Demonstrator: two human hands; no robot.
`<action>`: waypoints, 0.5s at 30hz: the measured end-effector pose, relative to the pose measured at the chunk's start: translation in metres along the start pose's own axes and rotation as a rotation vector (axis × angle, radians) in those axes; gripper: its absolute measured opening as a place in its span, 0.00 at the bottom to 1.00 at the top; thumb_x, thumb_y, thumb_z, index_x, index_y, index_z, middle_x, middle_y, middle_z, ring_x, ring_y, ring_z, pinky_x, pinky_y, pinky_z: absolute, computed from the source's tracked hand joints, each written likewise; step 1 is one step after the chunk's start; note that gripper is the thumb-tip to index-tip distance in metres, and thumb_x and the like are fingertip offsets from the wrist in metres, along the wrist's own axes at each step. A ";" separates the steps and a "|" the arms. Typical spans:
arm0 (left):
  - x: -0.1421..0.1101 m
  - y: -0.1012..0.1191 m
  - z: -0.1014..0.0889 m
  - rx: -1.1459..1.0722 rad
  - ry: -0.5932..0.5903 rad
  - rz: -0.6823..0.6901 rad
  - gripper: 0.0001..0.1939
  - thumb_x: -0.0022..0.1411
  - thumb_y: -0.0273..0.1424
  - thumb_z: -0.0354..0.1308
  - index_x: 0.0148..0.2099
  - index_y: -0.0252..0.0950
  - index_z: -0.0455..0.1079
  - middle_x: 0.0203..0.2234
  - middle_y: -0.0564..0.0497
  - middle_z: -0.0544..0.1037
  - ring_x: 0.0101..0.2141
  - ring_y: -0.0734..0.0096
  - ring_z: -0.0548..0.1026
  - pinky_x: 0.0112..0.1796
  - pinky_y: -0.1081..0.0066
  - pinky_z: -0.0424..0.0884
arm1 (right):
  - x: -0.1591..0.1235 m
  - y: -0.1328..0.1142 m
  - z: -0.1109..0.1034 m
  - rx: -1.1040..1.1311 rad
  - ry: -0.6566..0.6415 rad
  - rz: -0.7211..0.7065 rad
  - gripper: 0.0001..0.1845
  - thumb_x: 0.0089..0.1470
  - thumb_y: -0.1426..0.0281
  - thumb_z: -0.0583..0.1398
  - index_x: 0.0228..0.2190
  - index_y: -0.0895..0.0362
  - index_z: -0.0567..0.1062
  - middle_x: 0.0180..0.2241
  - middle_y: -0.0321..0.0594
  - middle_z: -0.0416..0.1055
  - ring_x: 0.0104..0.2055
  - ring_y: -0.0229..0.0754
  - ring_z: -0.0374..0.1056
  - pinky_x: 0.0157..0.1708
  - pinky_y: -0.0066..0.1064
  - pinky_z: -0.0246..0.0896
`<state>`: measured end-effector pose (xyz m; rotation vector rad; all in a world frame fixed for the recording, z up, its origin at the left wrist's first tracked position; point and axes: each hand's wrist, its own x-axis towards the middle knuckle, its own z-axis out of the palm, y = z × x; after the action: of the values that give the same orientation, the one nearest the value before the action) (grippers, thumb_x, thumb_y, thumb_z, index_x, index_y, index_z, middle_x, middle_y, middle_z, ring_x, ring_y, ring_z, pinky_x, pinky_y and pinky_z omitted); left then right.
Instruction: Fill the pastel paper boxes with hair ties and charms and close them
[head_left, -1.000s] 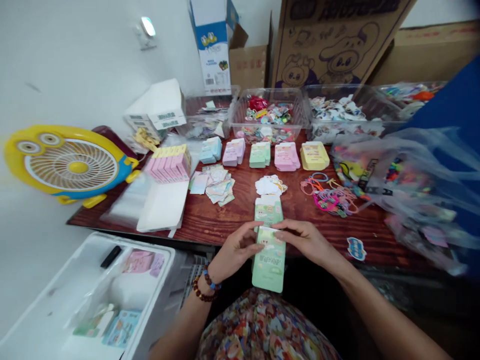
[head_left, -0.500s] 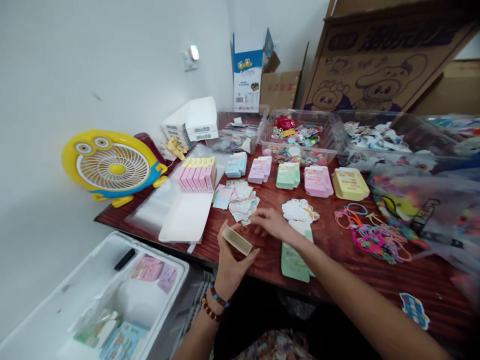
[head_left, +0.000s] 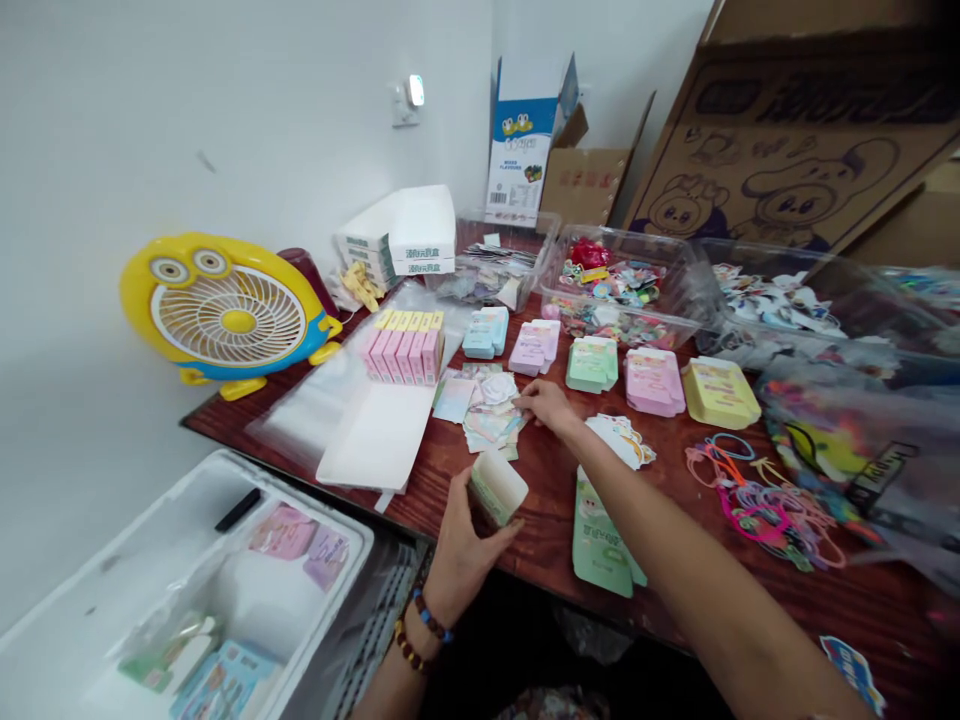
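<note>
Wall (head_left: 300, 120): cool, bright; greyer left of the fan (head_left: 239, 322)
Plug-in light (head_left: 415, 90): white glare, above right of the fan
Bench (head_left: 547, 510): black shadow beneath, lower right of the fan
Carton (head_left: 795, 140): wide-angle stretch, far right of the fan
Clear bag (head_left: 930, 480): soft blur, same side

Yellow fan (head_left: 238, 321) beside foam box (head_left: 366, 540)

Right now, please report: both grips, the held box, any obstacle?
Left grip holding small box, tilted. Right grip at card pile, contact unclear. No obvious obstacle; right forearm partly hides green carton.
</note>
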<state>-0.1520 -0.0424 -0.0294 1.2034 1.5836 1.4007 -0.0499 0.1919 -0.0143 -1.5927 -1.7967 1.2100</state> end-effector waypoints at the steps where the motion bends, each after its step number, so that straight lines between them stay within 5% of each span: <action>1: 0.000 0.002 -0.001 0.018 -0.001 0.010 0.37 0.53 0.36 0.68 0.61 0.39 0.56 0.51 0.44 0.70 0.51 0.59 0.72 0.54 0.59 0.69 | -0.002 0.001 -0.003 0.045 0.010 0.015 0.08 0.49 0.72 0.64 0.25 0.57 0.68 0.19 0.35 0.72 0.22 0.38 0.70 0.18 0.24 0.58; 7: -0.001 0.010 -0.002 0.153 0.057 0.042 0.35 0.54 0.36 0.67 0.60 0.39 0.58 0.52 0.46 0.69 0.53 0.59 0.70 0.55 0.58 0.67 | -0.034 0.002 -0.039 0.243 0.192 -0.019 0.07 0.49 0.72 0.62 0.25 0.57 0.68 0.16 0.32 0.67 0.19 0.35 0.68 0.15 0.20 0.52; 15: 0.003 0.023 0.016 0.442 -0.011 0.191 0.32 0.50 0.27 0.68 0.56 0.37 0.62 0.46 0.45 0.72 0.50 0.55 0.72 0.52 0.54 0.69 | -0.150 0.007 -0.077 0.619 0.215 -0.189 0.16 0.42 0.62 0.67 0.33 0.56 0.74 0.22 0.31 0.69 0.15 0.31 0.60 0.13 0.24 0.48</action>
<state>-0.1337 -0.0345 -0.0091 1.6526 1.8722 1.1854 0.0506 0.0730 0.0514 -1.1190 -1.2368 1.2820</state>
